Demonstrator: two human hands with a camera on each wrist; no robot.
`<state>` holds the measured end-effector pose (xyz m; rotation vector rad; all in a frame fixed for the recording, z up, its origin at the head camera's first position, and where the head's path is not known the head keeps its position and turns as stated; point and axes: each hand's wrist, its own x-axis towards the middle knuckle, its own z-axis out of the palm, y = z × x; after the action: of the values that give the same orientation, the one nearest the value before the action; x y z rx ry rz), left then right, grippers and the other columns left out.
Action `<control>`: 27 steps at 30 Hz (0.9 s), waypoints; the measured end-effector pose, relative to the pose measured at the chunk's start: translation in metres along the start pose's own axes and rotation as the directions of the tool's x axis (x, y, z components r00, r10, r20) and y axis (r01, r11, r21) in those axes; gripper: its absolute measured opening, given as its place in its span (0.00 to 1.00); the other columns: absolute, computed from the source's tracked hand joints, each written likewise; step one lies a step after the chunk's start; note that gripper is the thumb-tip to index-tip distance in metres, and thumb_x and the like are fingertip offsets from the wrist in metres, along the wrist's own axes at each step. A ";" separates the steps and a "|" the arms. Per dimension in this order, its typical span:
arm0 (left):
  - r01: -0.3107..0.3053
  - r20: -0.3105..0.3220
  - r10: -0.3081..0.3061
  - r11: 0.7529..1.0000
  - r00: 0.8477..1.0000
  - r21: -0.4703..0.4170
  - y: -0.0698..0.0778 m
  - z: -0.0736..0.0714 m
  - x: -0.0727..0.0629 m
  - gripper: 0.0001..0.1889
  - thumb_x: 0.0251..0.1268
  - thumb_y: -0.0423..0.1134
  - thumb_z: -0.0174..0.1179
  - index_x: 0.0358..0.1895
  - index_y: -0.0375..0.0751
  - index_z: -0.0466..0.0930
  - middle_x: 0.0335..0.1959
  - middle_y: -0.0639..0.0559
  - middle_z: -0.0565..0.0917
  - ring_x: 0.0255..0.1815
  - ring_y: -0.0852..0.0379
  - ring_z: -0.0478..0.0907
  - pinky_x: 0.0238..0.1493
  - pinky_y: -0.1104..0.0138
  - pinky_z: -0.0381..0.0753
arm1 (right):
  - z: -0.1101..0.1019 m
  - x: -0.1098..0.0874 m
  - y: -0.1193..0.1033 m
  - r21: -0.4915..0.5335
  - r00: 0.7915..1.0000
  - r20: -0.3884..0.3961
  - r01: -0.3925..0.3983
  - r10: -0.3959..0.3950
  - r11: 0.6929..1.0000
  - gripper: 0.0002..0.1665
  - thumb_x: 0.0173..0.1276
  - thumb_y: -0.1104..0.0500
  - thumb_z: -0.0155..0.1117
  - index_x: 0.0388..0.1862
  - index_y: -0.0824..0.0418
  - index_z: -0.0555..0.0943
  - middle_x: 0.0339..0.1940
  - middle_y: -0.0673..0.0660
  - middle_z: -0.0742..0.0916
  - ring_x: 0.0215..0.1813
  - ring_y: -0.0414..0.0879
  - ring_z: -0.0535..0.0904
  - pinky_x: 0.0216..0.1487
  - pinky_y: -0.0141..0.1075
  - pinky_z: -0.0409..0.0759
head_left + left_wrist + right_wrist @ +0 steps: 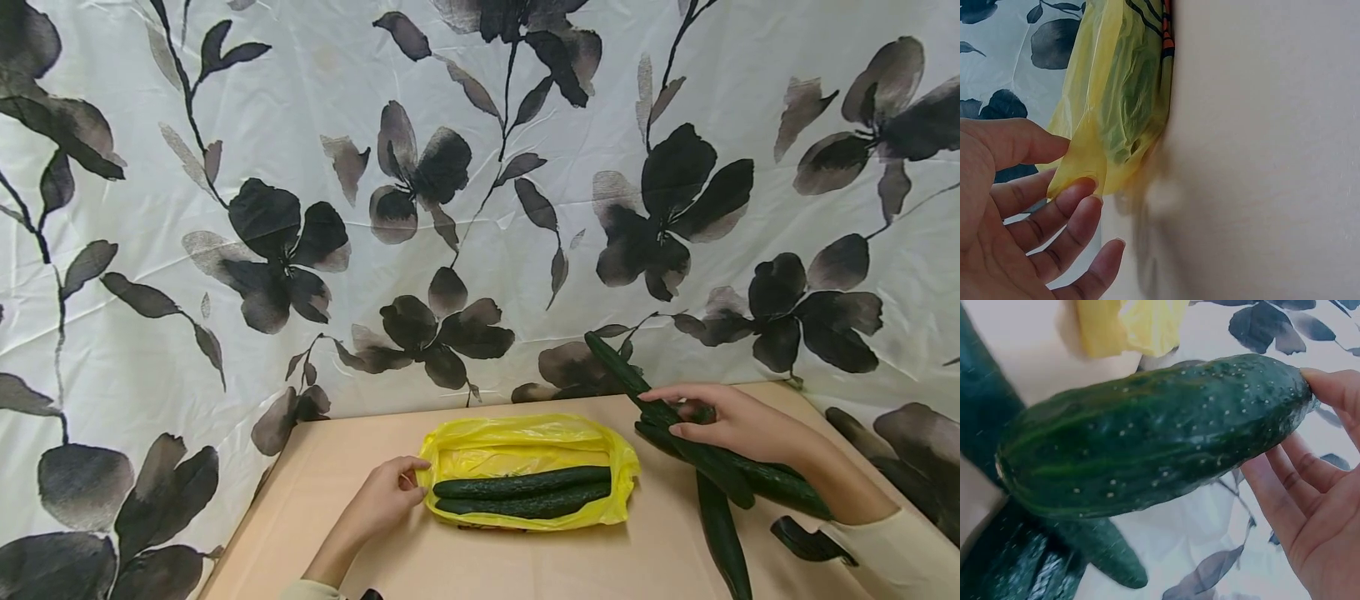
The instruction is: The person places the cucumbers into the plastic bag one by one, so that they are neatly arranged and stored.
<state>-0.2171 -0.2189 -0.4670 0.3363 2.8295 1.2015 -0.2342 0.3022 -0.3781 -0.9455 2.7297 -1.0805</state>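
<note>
A yellow plastic bag (525, 429) lies with its mouth spread, and two dark green cucumbers (525, 492) rest side by side inside it. At the bag's left end my left hand (386, 500) pinches a fold of the plastic between thumb and fingers, as the left wrist view shows up close. My right hand (738, 421) holds one cucumber (1154, 437) by its end, thumb on one side and fingers on the other. Beneath and around that hand lie more cucumbers, among them one pointing to the back (615, 362) and one toward the front edge (723, 533).
The light tan tabletop (337, 450) runs back to a white cloth (525, 250) with dark flower prints, which hangs behind it. A black strap-like piece (810, 542) is at my right wrist. Loose cucumbers cross each other right of the bag.
</note>
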 end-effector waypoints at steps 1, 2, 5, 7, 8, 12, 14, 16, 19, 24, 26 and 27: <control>-0.001 0.001 0.001 1.000 1.000 -0.002 0.000 0.000 0.000 0.20 0.57 0.30 0.69 0.55 0.32 0.83 0.32 0.51 0.77 0.34 0.56 0.74 0.32 0.70 0.73 | 0.001 0.003 -0.002 0.005 1.000 0.004 0.006 -0.006 1.000 0.31 0.71 0.52 0.67 0.72 0.46 0.74 0.64 0.56 0.82 0.54 0.44 0.82 0.45 0.36 0.84; -0.002 0.003 0.002 1.000 1.000 -0.003 0.000 0.000 0.000 0.20 0.57 0.30 0.69 0.55 0.33 0.83 0.32 0.51 0.77 0.34 0.56 0.74 0.32 0.70 0.73 | 0.002 0.006 -0.003 0.003 1.000 0.009 0.012 -0.012 1.000 0.31 0.71 0.52 0.67 0.72 0.46 0.74 0.65 0.55 0.82 0.54 0.44 0.82 0.46 0.36 0.84; -0.004 0.010 0.004 1.000 1.000 -0.004 0.000 0.000 0.000 0.20 0.58 0.30 0.69 0.55 0.33 0.83 0.32 0.51 0.77 0.33 0.55 0.73 0.31 0.69 0.72 | 0.004 0.013 -0.008 0.003 0.999 0.016 0.032 -0.032 0.999 0.30 0.72 0.52 0.67 0.72 0.45 0.74 0.65 0.54 0.81 0.54 0.44 0.82 0.46 0.37 0.84; 0.000 0.014 0.000 1.000 1.000 -0.003 -0.001 0.000 0.000 0.20 0.58 0.30 0.69 0.56 0.33 0.82 0.32 0.51 0.77 0.34 0.55 0.73 0.31 0.69 0.72 | 0.005 0.018 -0.012 0.009 0.999 0.018 0.041 -0.041 0.999 0.30 0.71 0.53 0.68 0.71 0.44 0.74 0.65 0.53 0.81 0.53 0.44 0.82 0.46 0.37 0.84; 0.004 0.014 -0.004 1.000 1.000 -0.002 -0.001 0.001 0.000 0.21 0.58 0.30 0.69 0.56 0.33 0.82 0.32 0.51 0.77 0.34 0.55 0.73 0.31 0.69 0.72 | 0.006 0.020 -0.013 0.005 0.999 0.019 0.045 -0.045 0.999 0.30 0.71 0.53 0.68 0.71 0.43 0.74 0.65 0.53 0.81 0.53 0.43 0.82 0.46 0.37 0.84; 0.018 0.016 -0.018 1.000 1.000 0.003 -0.002 0.001 0.000 0.22 0.57 0.31 0.69 0.57 0.33 0.82 0.34 0.51 0.76 0.34 0.56 0.74 0.32 0.69 0.73 | 0.010 0.028 -0.021 -0.011 0.999 0.015 0.041 -0.040 0.999 0.30 0.71 0.54 0.68 0.71 0.40 0.74 0.66 0.51 0.80 0.53 0.44 0.81 0.47 0.37 0.84; 0.019 0.015 -0.020 1.000 1.000 0.002 -0.002 0.001 0.001 0.22 0.57 0.30 0.69 0.57 0.32 0.81 0.34 0.51 0.76 0.35 0.56 0.74 0.32 0.69 0.73 | 0.011 0.033 -0.025 -0.016 0.999 0.015 0.037 -0.037 0.999 0.30 0.71 0.54 0.68 0.70 0.38 0.74 0.66 0.50 0.80 0.54 0.45 0.80 0.48 0.37 0.83; 0.019 0.017 -0.019 1.000 1.000 -0.002 -0.002 0.001 0.000 0.22 0.57 0.30 0.69 0.57 0.32 0.81 0.34 0.50 0.76 0.35 0.56 0.74 0.32 0.69 0.73 | 0.013 0.037 -0.028 -0.002 0.999 0.014 0.045 -0.045 0.999 0.30 0.71 0.55 0.68 0.70 0.37 0.75 0.66 0.50 0.80 0.55 0.47 0.80 0.48 0.37 0.83; 0.016 0.018 -0.016 1.000 1.000 -0.008 -0.002 0.001 0.001 0.22 0.57 0.30 0.69 0.57 0.31 0.81 0.34 0.50 0.76 0.35 0.56 0.74 0.32 0.69 0.73 | 0.016 0.045 -0.034 0.029 0.996 0.020 0.083 -0.084 0.996 0.29 0.72 0.55 0.67 0.70 0.39 0.75 0.65 0.51 0.80 0.55 0.49 0.80 0.47 0.37 0.84; 0.009 0.020 -0.009 1.000 1.000 -0.010 -0.001 0.001 0.001 0.22 0.56 0.29 0.68 0.57 0.30 0.81 0.33 0.50 0.76 0.35 0.55 0.73 0.32 0.70 0.73 | 0.023 0.059 -0.042 0.039 0.988 0.039 0.149 -0.150 0.988 0.28 0.73 0.56 0.66 0.70 0.41 0.76 0.64 0.50 0.80 0.54 0.47 0.81 0.46 0.37 0.84; 0.008 0.020 -0.007 1.000 1.000 -0.015 -0.001 0.001 0.001 0.22 0.56 0.28 0.69 0.57 0.30 0.81 0.32 0.50 0.75 0.35 0.55 0.72 0.32 0.70 0.72 | 0.025 0.065 -0.045 0.039 0.984 0.052 0.169 -0.171 0.985 0.28 0.73 0.56 0.65 0.70 0.42 0.75 0.65 0.49 0.80 0.54 0.46 0.81 0.48 0.37 0.84; 0.004 0.021 -0.004 1.000 1.000 -0.018 0.000 0.001 0.000 0.22 0.56 0.28 0.69 0.57 0.30 0.81 0.32 0.50 0.75 0.34 0.55 0.72 0.32 0.70 0.72 | 0.026 0.068 -0.047 0.046 0.982 0.060 0.175 -0.178 0.983 0.28 0.73 0.56 0.65 0.70 0.42 0.75 0.65 0.49 0.80 0.53 0.46 0.81 0.48 0.37 0.84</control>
<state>-0.2175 -0.2179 -0.4682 0.3396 2.7987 1.2154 -0.2580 0.2215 -0.3566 -1.2131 2.6029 -1.1067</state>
